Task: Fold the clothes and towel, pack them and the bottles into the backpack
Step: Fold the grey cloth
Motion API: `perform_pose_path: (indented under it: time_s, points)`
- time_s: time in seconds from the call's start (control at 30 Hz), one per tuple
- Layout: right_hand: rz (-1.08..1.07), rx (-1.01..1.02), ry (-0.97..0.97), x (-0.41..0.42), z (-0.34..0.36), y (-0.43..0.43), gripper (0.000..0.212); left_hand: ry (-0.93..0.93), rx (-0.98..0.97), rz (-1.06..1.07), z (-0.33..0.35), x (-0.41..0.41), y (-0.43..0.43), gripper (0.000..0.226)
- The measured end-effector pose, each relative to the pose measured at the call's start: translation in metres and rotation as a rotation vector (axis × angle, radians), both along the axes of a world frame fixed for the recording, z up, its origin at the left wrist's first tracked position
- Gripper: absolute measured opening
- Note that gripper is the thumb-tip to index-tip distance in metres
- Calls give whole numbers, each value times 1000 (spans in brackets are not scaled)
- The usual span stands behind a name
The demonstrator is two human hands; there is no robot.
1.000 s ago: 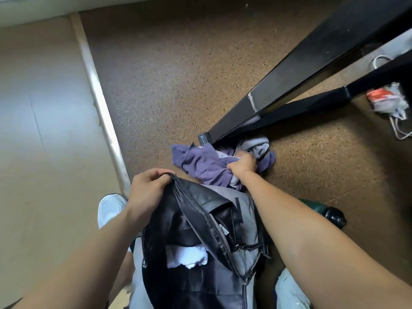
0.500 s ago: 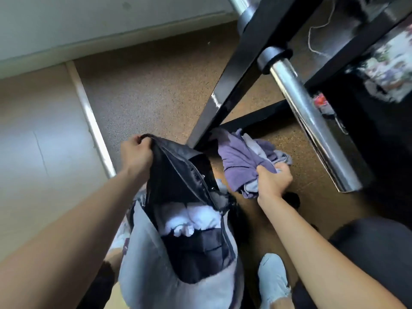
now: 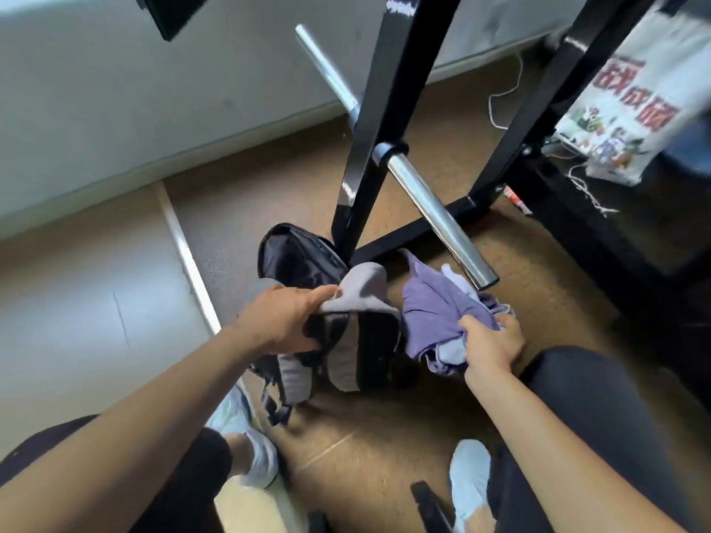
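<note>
Backpack [image 3: 365, 290] now turned straps-up. Left hand [image 3: 281, 321] grips its top; right hand [image 3: 490, 344] clutches purple clothes [image 3: 434, 309] alongside.

- Before, the left hand [image 3: 284, 321] held the zip edge of the open backpack [image 3: 365, 290]. Now it grips the grey top, by the shoulder straps [image 3: 342, 363].
- The backpack has turned round. Its open mouth and the white cloth inside no longer show.
- The right hand [image 3: 490, 346] has brought the purple clothes [image 3: 434, 305] from behind the backpack to just beside it, on the right.
- The dark green bottle on the floor has gone out of the picture.
- More of the shiny metal bar [image 3: 434, 213] shows now.
</note>
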State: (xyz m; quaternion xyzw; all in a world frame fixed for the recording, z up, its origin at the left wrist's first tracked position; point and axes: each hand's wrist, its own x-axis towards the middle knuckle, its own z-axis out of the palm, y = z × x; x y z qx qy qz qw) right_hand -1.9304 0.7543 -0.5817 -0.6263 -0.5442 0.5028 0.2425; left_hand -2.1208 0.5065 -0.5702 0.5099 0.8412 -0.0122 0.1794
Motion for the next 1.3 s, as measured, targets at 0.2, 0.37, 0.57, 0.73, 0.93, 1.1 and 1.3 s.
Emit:
perform_pose_path:
  time_s: [0.2, 0.37, 0.57, 0.73, 0.93, 1.1, 1.3]
  points:
    - [186, 42, 91, 47, 38, -16, 25, 163, 286, 353, 7, 8, 17, 52]
    - [388, 81, 194, 77, 68, -27, 37, -292, 513, 587, 36, 54, 33, 67]
    - [491, 78, 256, 86, 87, -47, 42, -1302, 672, 730, 81, 155, 50, 53]
    - [626, -189, 581, 98, 113, -60, 83, -1423, 1019, 1040, 81, 171, 45, 24]
    - [671, -446, 797, 103, 132, -76, 115, -1912, 1228, 1298, 114, 184, 40, 51]
    - [702, -411, 780, 102, 159, -80, 108, -2037, 1349, 1310, 136, 189, 52, 55]
    - [599, -334, 927, 62, 203, -23, 48, -1950, 1481, 1153, 163, 151, 85, 58]
